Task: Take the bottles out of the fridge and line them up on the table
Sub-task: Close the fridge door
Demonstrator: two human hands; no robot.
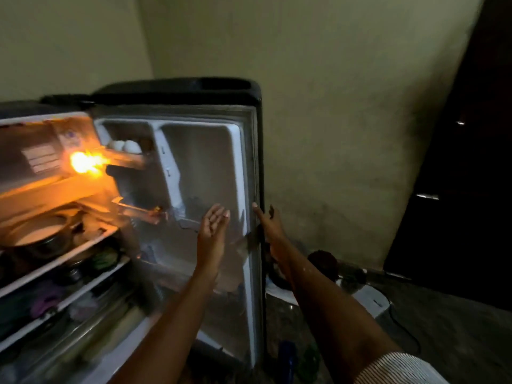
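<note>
The fridge point(171, 92) stands open, lit orange inside, with its door point(210, 162) swung out to the right. My left hand point(213, 225) is held open, fingers apart, in front of the door's inner side and holds nothing. My right hand point(270, 221) grips the door's outer edge, thumb on the gasket and fingers behind it. The frame is blurred and dim. I cannot make out any bottle for certain; a dark shape point(194, 203) sits in a door shelf just left of my left hand.
Eggs point(124, 146) lie in the door's top tray. The fridge shelves point(69, 250) hold a pan, bowls and wrapped food. Low dark objects and a white appliance point(371, 299) with a cable sit on the floor to the right. A dark doorway point(471, 162) lies far right.
</note>
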